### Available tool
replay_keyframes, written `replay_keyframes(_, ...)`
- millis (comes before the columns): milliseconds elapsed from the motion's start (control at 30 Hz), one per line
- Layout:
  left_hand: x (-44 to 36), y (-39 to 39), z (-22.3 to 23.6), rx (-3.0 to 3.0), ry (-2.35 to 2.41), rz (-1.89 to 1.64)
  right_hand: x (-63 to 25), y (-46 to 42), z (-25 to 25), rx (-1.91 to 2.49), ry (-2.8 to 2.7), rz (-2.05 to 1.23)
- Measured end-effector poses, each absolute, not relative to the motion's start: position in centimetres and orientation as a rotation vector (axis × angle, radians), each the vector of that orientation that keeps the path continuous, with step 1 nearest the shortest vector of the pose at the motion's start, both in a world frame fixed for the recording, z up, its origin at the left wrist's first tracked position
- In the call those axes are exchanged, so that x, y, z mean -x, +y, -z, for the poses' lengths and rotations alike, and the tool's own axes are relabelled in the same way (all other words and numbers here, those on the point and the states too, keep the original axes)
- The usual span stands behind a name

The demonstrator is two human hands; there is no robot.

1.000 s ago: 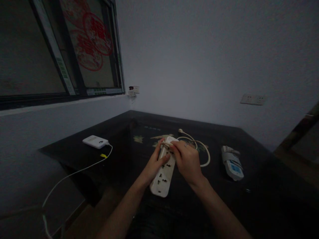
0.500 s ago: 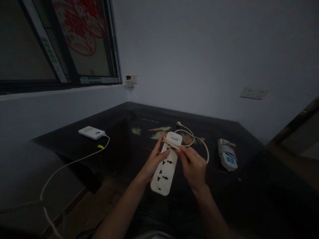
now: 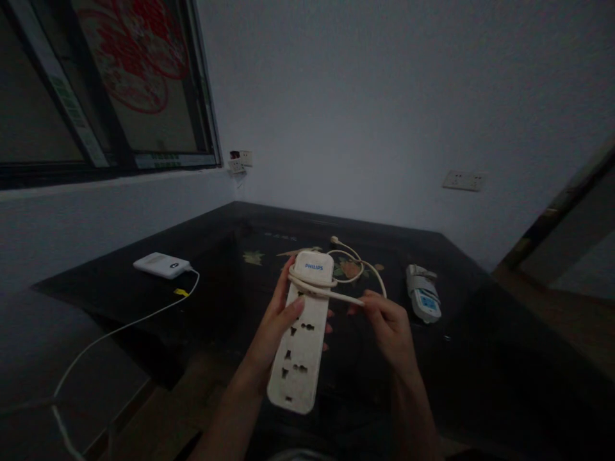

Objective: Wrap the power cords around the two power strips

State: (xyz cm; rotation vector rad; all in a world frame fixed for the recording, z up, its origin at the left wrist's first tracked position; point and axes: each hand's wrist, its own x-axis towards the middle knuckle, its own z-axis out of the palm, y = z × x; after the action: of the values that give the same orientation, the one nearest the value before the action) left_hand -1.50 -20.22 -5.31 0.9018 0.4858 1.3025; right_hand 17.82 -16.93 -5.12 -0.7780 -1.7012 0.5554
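Note:
A white power strip with several sockets and a PHILIPS label is tilted up over the dark table. My left hand is wrapped round it, thumb on the front face and fingertips showing past the right edge. Its white cord is wound round the strip just below the label. My right hand pinches the cord to the right of the strip, holding that length stretched out. From there the cord loops back across the table to its plug.
A white power bank with a cable lies on the table's left. Another power strip, pale with a blue panel and wrapped in its cord, lies to the right. Wall sockets are on the back wall; a window is at left.
My right hand has moved away from the strip to the right, drawing the cord out straight. The strip now appears nearer and lower, and the view has shifted slightly to the right.

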Motion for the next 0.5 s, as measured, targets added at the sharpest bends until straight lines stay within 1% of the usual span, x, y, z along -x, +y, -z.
replay_keyframes(233,1.2,-21.2,5.1,-0.911,0.341,-1.144,-18.9,-16.8,6.1,0.641,-1.634,-0.455)
replay_keyframes(500,0.7,-21.8,4.5,-0.89,0.261,-1.081,-18.5,-17.1,6.6,0.565,-1.547,-0.415)
